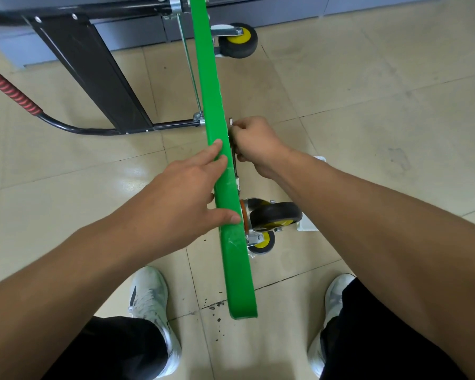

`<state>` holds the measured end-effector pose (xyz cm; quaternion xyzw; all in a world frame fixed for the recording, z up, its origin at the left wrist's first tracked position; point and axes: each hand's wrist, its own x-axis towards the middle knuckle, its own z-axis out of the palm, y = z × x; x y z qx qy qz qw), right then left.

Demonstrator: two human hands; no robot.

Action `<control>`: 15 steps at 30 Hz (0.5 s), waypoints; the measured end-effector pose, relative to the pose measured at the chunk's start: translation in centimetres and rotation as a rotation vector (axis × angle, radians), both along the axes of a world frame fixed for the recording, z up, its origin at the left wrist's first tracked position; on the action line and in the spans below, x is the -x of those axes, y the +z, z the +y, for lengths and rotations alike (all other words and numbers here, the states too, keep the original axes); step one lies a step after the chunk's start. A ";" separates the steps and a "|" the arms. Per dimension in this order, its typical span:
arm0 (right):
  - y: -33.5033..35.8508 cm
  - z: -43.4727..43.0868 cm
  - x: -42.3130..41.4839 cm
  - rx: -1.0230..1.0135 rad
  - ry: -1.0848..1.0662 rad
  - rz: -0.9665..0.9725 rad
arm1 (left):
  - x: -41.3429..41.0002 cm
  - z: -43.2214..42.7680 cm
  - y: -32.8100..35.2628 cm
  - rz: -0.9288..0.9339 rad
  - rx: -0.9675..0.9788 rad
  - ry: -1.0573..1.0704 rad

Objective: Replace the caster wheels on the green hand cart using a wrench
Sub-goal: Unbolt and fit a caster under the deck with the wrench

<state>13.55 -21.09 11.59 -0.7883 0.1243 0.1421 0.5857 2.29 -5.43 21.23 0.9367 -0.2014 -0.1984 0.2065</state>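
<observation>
Wrench [234, 163] sits in the curled grip of the right hand [254, 144], just beside the green hand cart [239, 283]; left hand [181, 193] lies spread on the cart's edge, near a caster wheel [274, 215].

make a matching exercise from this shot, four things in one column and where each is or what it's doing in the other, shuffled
Things
1. left hand
2. right hand
3. far caster wheel
4. red ribbed handle

Place or state
A. top of view, beside the grey cabinet
B. grips the wrench
C. upper left edge of view
D. fingers laid straight on the green cart deck

Pairs: 1-D, 2-B, 3-A, 4-C
</observation>
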 end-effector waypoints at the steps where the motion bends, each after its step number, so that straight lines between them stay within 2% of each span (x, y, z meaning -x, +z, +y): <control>1: -0.1 0.1 0.1 0.020 0.009 -0.017 | 0.0 0.0 -0.1 0.003 0.006 0.003; 6: 0.7 0.3 0.3 -0.012 -0.007 -0.102 | 0.0 0.2 -0.4 0.010 0.020 0.001; 9: 2.8 0.2 0.5 -0.027 0.001 -0.243 | -0.2 0.3 -0.6 0.008 0.023 -0.006; 12: 4.3 -0.5 1.4 0.042 0.055 -0.380 | -0.3 0.4 -0.7 0.010 0.029 -0.016; 15: 5.2 -1.4 2.5 0.038 0.022 -0.396 | -0.2 0.4 -0.6 0.010 0.033 -0.017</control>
